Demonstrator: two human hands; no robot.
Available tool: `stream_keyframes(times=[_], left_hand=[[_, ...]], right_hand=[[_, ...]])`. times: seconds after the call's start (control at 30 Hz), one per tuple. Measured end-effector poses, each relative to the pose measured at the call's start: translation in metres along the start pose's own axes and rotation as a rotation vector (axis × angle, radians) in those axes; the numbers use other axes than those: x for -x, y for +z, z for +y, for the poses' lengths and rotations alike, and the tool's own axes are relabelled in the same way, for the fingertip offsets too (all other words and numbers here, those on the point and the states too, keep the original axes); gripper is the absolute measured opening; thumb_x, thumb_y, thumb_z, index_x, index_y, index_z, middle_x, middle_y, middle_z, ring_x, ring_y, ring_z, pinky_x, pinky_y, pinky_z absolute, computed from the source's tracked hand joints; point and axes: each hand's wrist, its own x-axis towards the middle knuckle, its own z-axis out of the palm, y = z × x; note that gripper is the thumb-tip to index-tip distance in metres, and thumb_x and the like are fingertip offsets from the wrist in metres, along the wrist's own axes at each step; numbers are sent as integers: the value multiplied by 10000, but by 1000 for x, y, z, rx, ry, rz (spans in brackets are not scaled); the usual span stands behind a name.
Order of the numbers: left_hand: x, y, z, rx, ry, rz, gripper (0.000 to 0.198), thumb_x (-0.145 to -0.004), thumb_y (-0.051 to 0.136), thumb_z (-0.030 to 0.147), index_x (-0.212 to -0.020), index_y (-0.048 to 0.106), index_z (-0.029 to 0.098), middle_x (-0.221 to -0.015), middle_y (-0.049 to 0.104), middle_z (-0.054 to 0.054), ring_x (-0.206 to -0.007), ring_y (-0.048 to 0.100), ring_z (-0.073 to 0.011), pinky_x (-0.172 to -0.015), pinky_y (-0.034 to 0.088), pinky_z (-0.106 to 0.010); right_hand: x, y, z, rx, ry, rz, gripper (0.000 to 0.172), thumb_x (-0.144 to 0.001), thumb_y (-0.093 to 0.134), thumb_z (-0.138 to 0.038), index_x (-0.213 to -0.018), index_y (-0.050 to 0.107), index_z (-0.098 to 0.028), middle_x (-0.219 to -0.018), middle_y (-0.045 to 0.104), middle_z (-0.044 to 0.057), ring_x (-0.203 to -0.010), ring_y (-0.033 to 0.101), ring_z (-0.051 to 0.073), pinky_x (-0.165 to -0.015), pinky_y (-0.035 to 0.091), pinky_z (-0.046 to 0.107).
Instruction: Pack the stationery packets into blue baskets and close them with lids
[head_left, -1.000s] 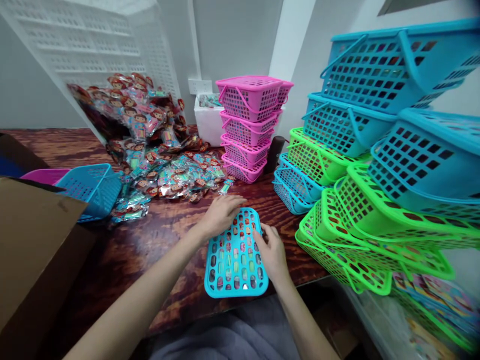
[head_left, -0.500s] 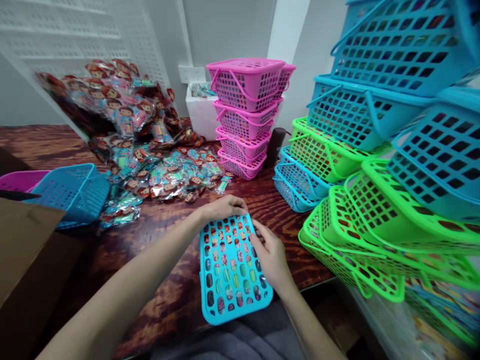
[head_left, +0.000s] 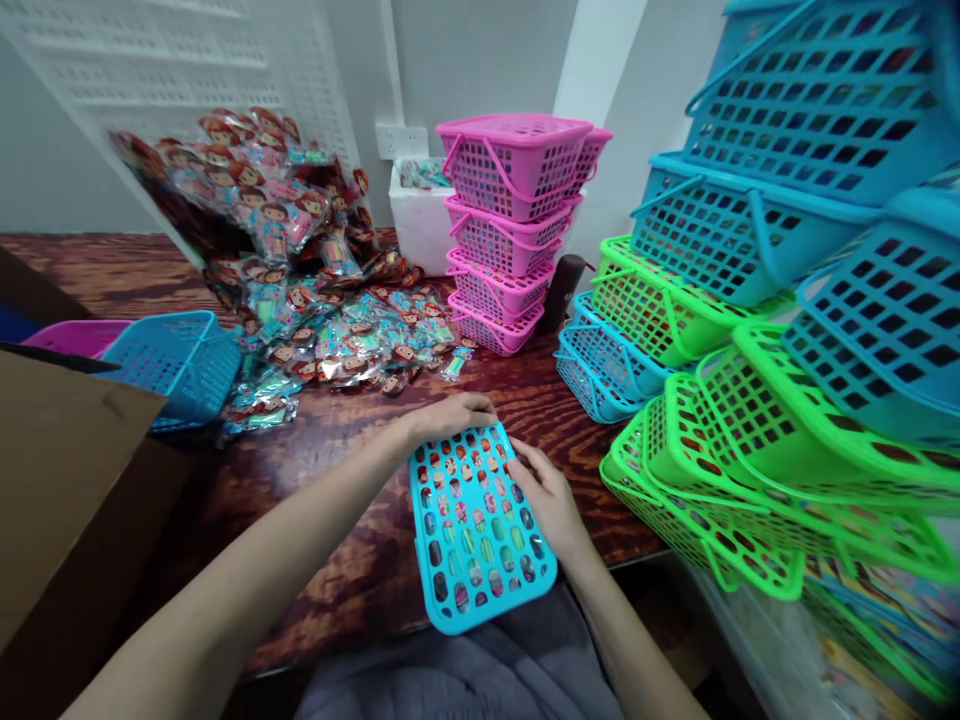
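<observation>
A blue lidded basket (head_left: 476, 535) lies on the wooden table (head_left: 330, 560) at its front edge, with colourful packets showing through the holes of its lid. My left hand (head_left: 450, 415) grips the far edge of the lid, fingers curled over it. My right hand (head_left: 547, 500) presses on the lid's right side, fingers bent against it. The basket's near end juts a little past the table edge over my lap.
A heap of doll-print packets (head_left: 315, 290) lies behind. Pink baskets (head_left: 510, 230) stand stacked at the back, blue (head_left: 750, 200) and green baskets (head_left: 720, 470) piled at right. Left are a blue basket (head_left: 176, 365), a pink one (head_left: 71, 335) and a cardboard box (head_left: 67, 480).
The blue basket has slid toward me and turned slightly, its near end now over the table edge. Both hands stayed on the lid.
</observation>
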Motion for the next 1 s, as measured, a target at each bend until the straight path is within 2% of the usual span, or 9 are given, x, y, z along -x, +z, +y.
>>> stream_keyframes(times=[0.1,0.27,0.4,0.57,0.67,0.73,0.83,0.9,1.0], left_hand=[[7,0,-5,4,-29,37,261,-696,692,473,-690,692,212,-680,653,-6,-567,534,-156,-558,404,-250],[12,2,-8,17,-65,58,308,-701,685,487,-590,635,203,-548,559,18,-497,444,-139,-531,358,-266],[12,4,-8,37,-49,104,270,-696,707,421,-566,618,202,-557,541,28,-543,438,-139,-560,342,-260],[17,5,-13,83,-76,180,250,-728,700,365,-568,619,190,-555,545,23,-546,455,-140,-564,352,-264],[26,1,-15,122,-110,190,246,-753,684,399,-639,663,181,-575,585,12,-533,489,-146,-567,387,-271],[36,-2,-18,161,-120,174,262,-756,688,439,-740,704,178,-663,660,-11,-581,557,-164,-600,435,-278],[54,-6,-26,235,-121,170,381,-747,695,537,-890,725,186,-848,734,-45,-731,642,-202,-682,491,-288],[65,-4,-33,278,-136,187,491,-748,665,626,-944,720,180,-905,747,-69,-779,660,-222,-704,507,-302],[73,1,-42,313,-170,217,601,-759,597,712,-939,715,151,-897,749,-101,-759,664,-239,-691,520,-327]], right_hand=[[23,-8,4,31,88,50,454,-822,623,-500,-1173,653,-213,-1089,689,74,-974,637,245,-864,508,358],[53,-12,12,35,108,164,369,-866,548,-552,-796,642,-202,-765,609,10,-726,546,178,-677,458,275],[49,-10,17,-94,91,151,319,-830,626,-501,-719,581,-206,-699,531,-25,-652,476,141,-602,409,240],[31,-16,23,-236,183,137,307,-735,729,-492,-768,653,-196,-680,603,-23,-605,518,146,-578,423,253],[19,-21,23,-208,207,125,373,-711,743,-516,-873,698,-183,-794,695,29,-711,611,205,-678,493,316],[18,-24,20,-112,140,161,434,-762,685,-549,-994,704,-182,-964,723,77,-884,649,259,-813,509,384],[33,-27,13,162,-75,308,467,-876,538,-545,-1152,669,-191,-1218,655,115,-1147,583,279,-1026,418,451],[52,-24,9,317,-193,365,464,-919,482,-505,-1229,636,-196,-1317,590,118,-1249,517,265,-1106,343,454],[78,-8,9,334,-179,334,511,-933,474,-483,-1369,537,-224,-1438,490,104,-1351,425,258,-1148,298,444]])
